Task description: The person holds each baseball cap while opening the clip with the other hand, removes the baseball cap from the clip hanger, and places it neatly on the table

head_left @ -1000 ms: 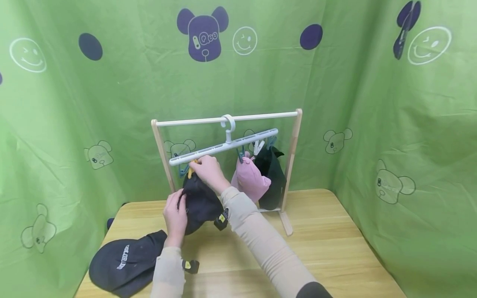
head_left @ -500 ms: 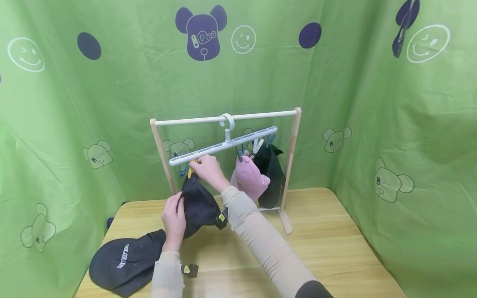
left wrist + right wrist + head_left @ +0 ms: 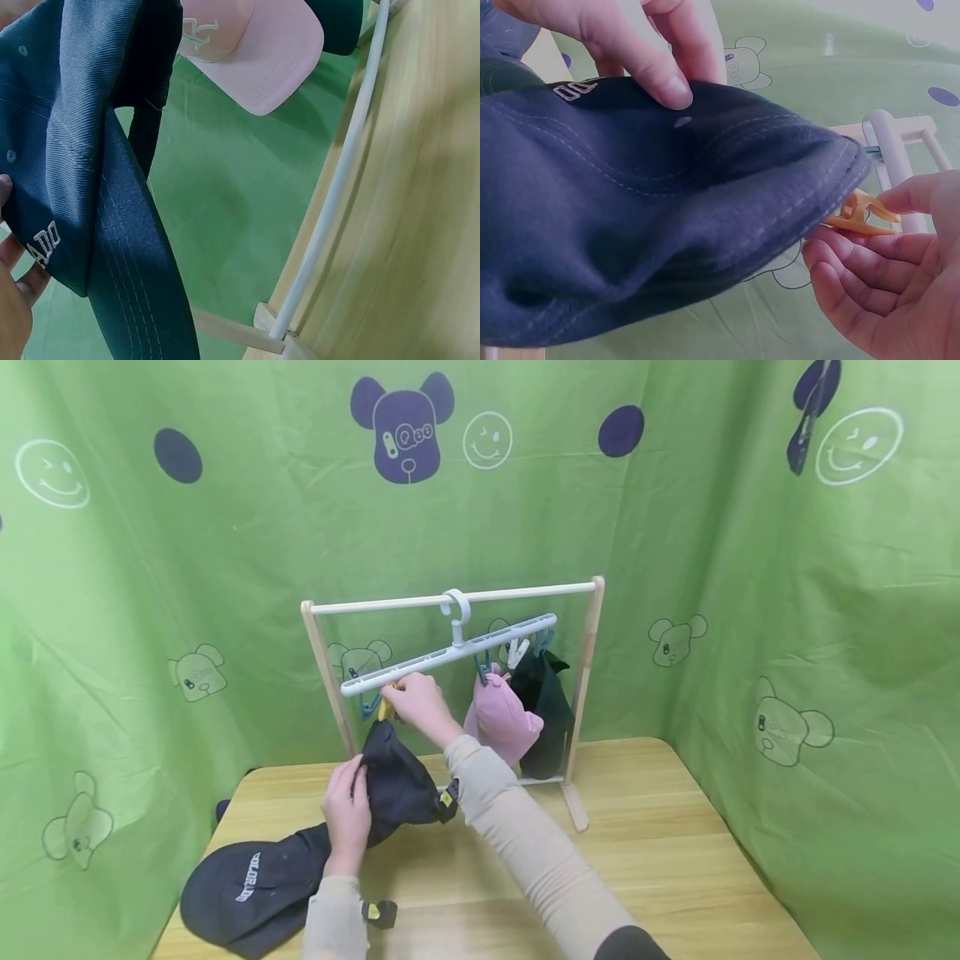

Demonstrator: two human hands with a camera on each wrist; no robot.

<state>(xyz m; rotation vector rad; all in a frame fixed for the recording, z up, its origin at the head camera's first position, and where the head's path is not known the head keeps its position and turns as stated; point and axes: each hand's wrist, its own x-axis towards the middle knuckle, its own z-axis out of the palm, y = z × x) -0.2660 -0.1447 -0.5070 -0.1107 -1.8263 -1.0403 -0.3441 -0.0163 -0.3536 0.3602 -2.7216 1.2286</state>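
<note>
Below the low end of the hanger, a dark cap is held up; take it as the dial's centre in the head view. At eight o'clock the left hand pinches it, thumb on one face and fingers behind, likely to keep its edge steady. At one o'clock the right hand squeezes a yellow clip between thumb and fingers, probably to spread its jaws; whether they grip the cap's edge, I cannot tell. A pink cap and dark green cap hang towards two o'clock, presumably spaced along the hanger to share its length. The lettered cap lies at eight o'clock, right at the counter's left edge. The rack's left post stands close, at eleven; bare counter towards four leaves far more room.
</note>
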